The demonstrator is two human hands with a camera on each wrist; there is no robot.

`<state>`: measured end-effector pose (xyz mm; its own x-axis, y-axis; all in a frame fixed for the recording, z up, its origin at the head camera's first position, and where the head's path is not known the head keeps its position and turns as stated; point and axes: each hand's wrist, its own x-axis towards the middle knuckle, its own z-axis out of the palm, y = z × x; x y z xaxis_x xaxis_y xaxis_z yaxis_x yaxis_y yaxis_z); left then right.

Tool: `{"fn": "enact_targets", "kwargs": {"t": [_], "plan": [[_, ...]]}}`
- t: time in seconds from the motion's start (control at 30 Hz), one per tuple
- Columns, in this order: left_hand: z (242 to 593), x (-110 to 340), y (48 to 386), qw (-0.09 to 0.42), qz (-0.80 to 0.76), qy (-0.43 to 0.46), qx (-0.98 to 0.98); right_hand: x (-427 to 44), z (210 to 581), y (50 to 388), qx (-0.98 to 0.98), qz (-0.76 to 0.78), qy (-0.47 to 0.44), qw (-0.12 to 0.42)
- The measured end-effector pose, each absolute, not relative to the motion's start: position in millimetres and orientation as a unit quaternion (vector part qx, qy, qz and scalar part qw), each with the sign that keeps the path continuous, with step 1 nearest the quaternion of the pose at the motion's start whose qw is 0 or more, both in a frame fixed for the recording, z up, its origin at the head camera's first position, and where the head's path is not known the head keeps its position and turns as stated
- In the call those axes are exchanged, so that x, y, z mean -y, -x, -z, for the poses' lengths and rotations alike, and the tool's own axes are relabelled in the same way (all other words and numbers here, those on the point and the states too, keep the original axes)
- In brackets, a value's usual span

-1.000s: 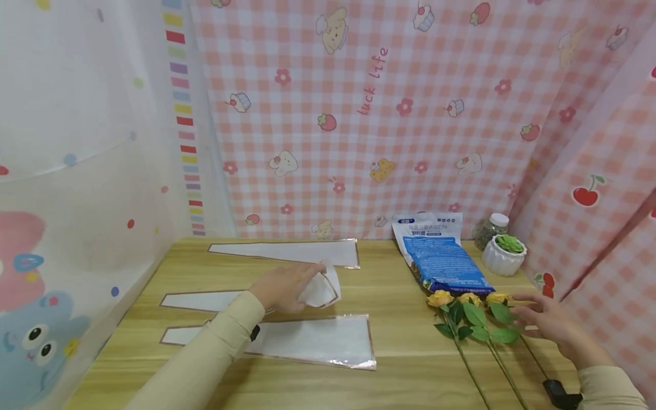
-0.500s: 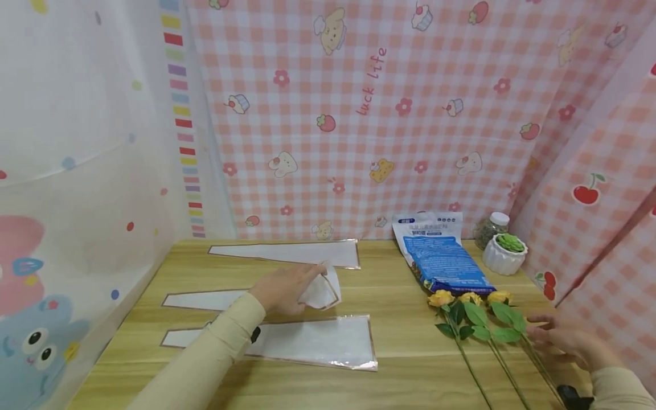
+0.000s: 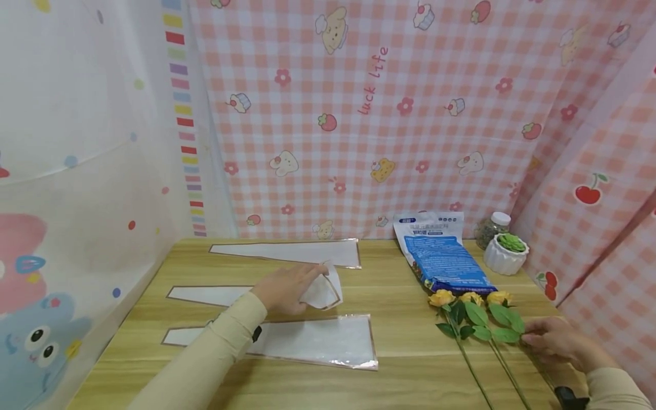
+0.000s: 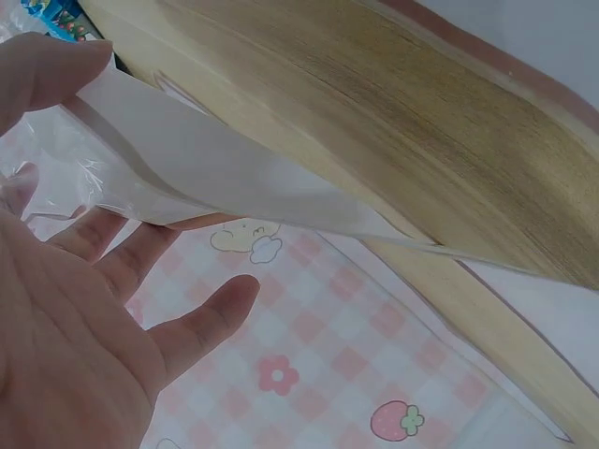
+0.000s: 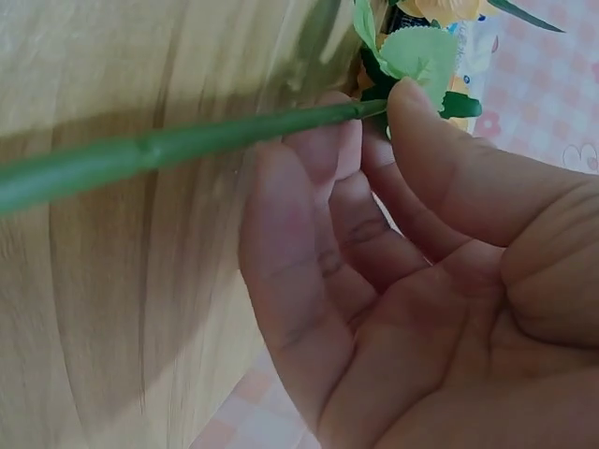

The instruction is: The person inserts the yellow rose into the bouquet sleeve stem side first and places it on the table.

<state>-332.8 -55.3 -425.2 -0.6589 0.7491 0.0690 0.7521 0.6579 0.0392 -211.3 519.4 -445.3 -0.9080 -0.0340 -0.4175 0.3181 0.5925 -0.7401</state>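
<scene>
Right hand's the one that moved: a second ago it was up by the flower head with the fingers apart, and now it's slid down a bit and closed on the stem. My right hand (image 3: 561, 344) has the green stem (image 5: 187, 142) of the rightmost yellow rose (image 3: 504, 314) pinched between thumb and fingers, right beside the leaves. That rose is at the right side of the wooden table (image 3: 400, 370), its head next to the middle rose (image 3: 470, 298) and the left rose (image 3: 441, 298), all three stems slanting down toward me.

My left hand (image 3: 287, 287) hasn't really gone anywhere. It's pinching a white sheet (image 3: 320, 293) with a brown edge, thumb on top, a couple of fingers underneath, little finger sticking out off the paper. The wide end is curled up off the wood, and what looks like its narrow end, left of my sleeve, has shifted a touch away from me. One flat sheet (image 3: 297, 251) is lying behind it and a bigger flat sheet (image 3: 323, 341) in front, partly under my forearm.

Past the rose heads there's a blue and white bag (image 3: 446, 262), then a white pot (image 3: 504, 259) with a green succulent (image 3: 511, 243), and a white-capped jar (image 3: 487, 232) just behind that. Pink checked curtain (image 3: 359, 142) across the back.
</scene>
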Motion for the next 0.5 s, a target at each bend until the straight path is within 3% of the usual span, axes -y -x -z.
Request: {"fn": "enact_targets", "kwargs": {"t": [0.5], "plan": [[429.2, 56.1, 331.9, 0.025, 0.029, 0.408, 0.912, -525.1, 431.7, 203.0, -0.879, 0.430, -0.082, 0.188]]}}
